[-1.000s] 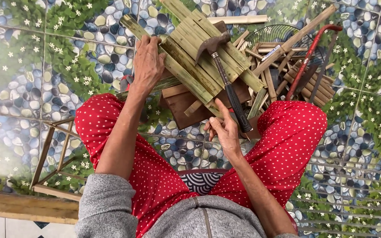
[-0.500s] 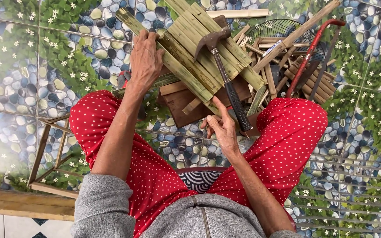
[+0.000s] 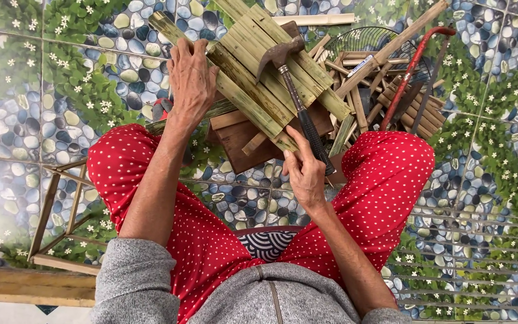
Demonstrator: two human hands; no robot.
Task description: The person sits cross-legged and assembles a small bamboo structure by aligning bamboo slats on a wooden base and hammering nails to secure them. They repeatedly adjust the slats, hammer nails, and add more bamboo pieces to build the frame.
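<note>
The bamboo slat panel (image 3: 259, 66), green split strips laid side by side, rests tilted on a brown wooden block (image 3: 253, 141) between my knees. My left hand (image 3: 192, 75) presses flat on its edge. My right hand (image 3: 304, 174) grips the black-handled claw hammer (image 3: 295, 90), whose head lies on the slats. I judge I'm mid-nailing; next needs a steady lift and aimed strike.

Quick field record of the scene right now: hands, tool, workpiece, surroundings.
left hand: pressing flat on the bamboo panel's left edge
right hand: grip closed on the hammer handle
hammer: head resting on the panel
bamboo panel: green slats, lying on a wooden block
surroundings: stick pile, red-framed saw, wooden frame on tiled floor
</note>
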